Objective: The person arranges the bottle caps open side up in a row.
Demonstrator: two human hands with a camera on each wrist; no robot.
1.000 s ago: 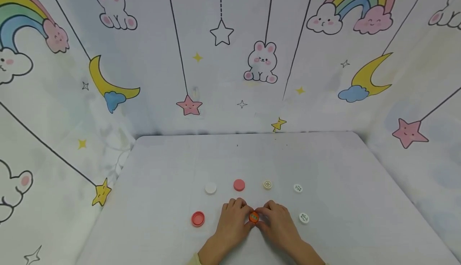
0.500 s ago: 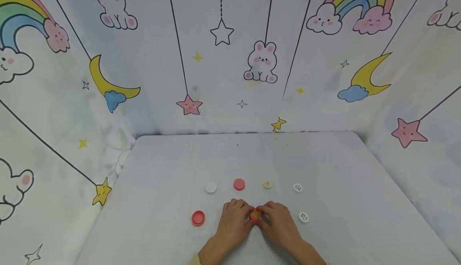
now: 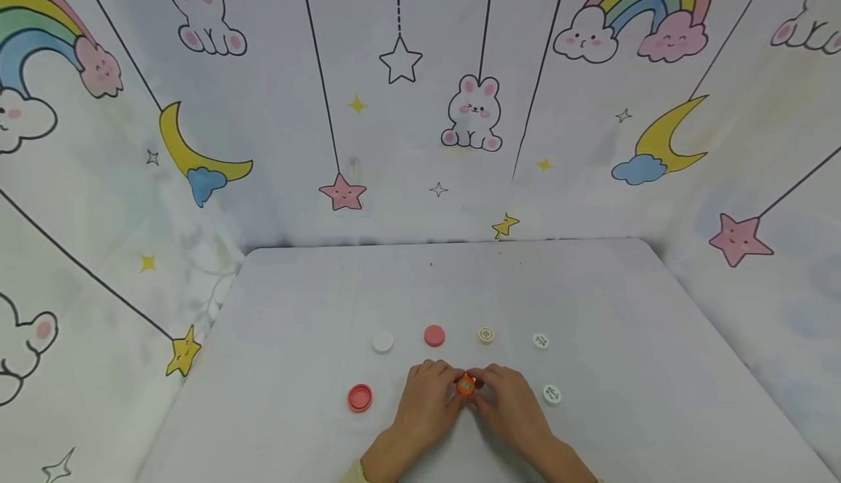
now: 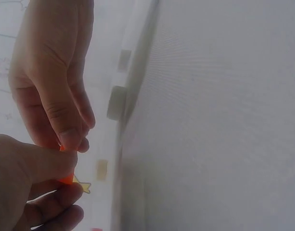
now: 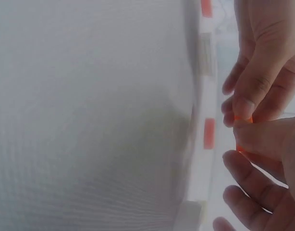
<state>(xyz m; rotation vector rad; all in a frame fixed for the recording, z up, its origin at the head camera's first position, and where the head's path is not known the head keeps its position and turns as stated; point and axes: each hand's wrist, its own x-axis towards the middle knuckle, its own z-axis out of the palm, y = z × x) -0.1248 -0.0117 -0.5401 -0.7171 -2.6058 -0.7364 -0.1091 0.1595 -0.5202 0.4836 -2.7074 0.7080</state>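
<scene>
A small orange bottle cap (image 3: 466, 385) with a pale greenish mark sits between my two hands in the head view. My left hand (image 3: 428, 400) pinches its left side between thumb and fingers. From the other side, my right hand (image 3: 507, 404) pinches it as well. In the left wrist view, an orange sliver of the cap (image 4: 67, 179) shows at the left thumb, with the right hand above it. The right wrist view shows both thumbs meeting over the cap (image 5: 240, 146), which is mostly hidden by fingers.
Around the hands lie a white cap (image 3: 383, 342), a flat red cap (image 3: 434, 335), a hollow red cap (image 3: 359, 398) and a cream cap (image 3: 485, 335). Two white caps with dark markings (image 3: 541, 341) lie to the right. A cartoon-printed cloth (image 3: 407, 125) stands behind the white table (image 3: 296, 300).
The orange cap has shifted slightly forward and right between the fingers and appears turned. The hands have stayed nearly in place, and the head view has shifted a little.
</scene>
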